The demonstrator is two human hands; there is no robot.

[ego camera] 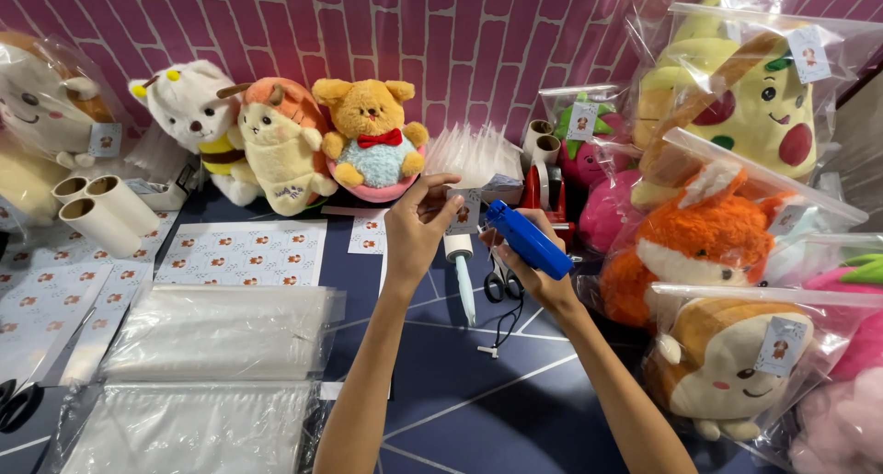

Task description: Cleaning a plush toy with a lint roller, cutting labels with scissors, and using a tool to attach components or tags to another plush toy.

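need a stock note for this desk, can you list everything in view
unbagged plush toys: three, white, cream and yellow, back row by the wall
bagged plush toys: several, mixed colours, right side; one more far left
clear bags: two stacks, lower left
printed sheets: several, white with small orange figures, left of centre
cardboard tubes: three, pale, far left
scissors: one pair, black handles, centre
tagging gun: one, blue, in right hand
small tag: one, white, at left fingertips
left hand: raised, pinching tag
right hand: gripping gun

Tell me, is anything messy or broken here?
Nothing looks broken or spilled. The left hand pinches a small tag, and the right hand holds a blue tagging gun. Scissors lie on the table. Toys sit upright.
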